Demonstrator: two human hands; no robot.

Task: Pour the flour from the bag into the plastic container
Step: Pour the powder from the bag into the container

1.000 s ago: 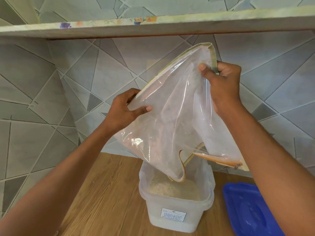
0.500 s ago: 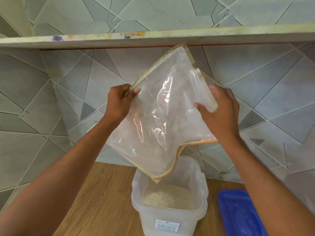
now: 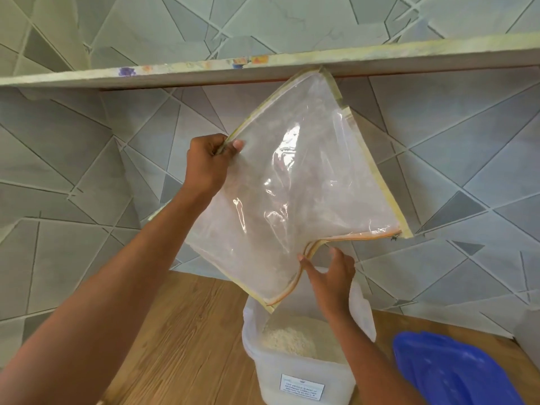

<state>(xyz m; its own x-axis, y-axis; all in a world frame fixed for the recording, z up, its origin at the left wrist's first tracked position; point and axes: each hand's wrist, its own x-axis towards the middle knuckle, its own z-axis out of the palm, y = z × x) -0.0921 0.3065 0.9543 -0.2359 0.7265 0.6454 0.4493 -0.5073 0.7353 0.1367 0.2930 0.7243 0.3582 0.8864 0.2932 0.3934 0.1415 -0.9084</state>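
Above the plastic container (image 3: 295, 372) on the wooden counter (image 3: 181, 340), the clear bag (image 3: 292, 194) hangs tilted, its open lower corner just over the rim. It looks nearly empty; flour (image 3: 295, 337) already lies heaped inside the container. The left hand (image 3: 209, 165) pinches the bag's upper edge, and the right hand (image 3: 331, 280), fingers fairly straight, touches the open mouth seam. This is likely the pour's tail end: next, shaking out any residue over the opening. A blue lid (image 3: 453, 372) lies nearby.
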